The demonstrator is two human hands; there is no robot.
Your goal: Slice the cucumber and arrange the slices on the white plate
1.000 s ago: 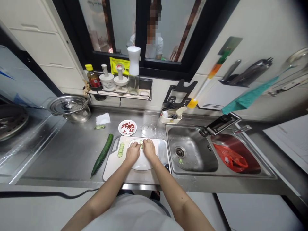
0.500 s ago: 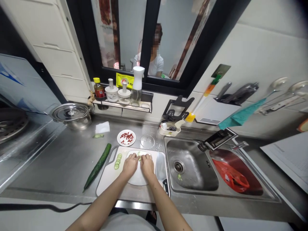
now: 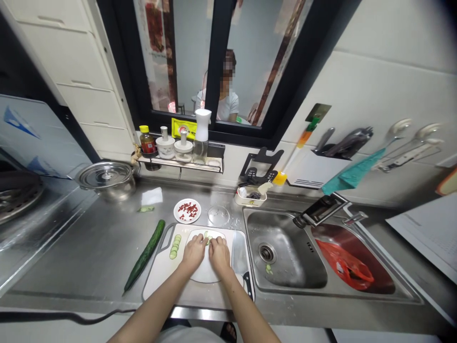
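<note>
My left hand (image 3: 194,251) and my right hand (image 3: 219,253) meet over a white plate (image 3: 205,272), fingers curled in around cucumber slices (image 3: 207,235) near its far rim. Both hands look closed on the slices, though the fingertips partly hide them. Under the plate lies a white cutting board (image 3: 162,276) with a grey handle. A row of cucumber slices (image 3: 174,247) overlaps on the board's left side. At its right side rests a cleaver (image 3: 238,252) with a black handle. A whole cucumber (image 3: 144,257) lies on the counter left of the board.
Behind the board sit a small plate of chopped red pieces (image 3: 187,211) and a clear round lid (image 3: 218,216). A double sink (image 3: 289,278) with a red plastic bag (image 3: 344,267) is at right. A lidded steel pot (image 3: 107,181) stands at left. Behind the window sits a person (image 3: 228,102).
The camera view has tilted slightly, so the scene sits a little lower. My hands stay over the plate, and more cucumber shows beyond my fingertips.
</note>
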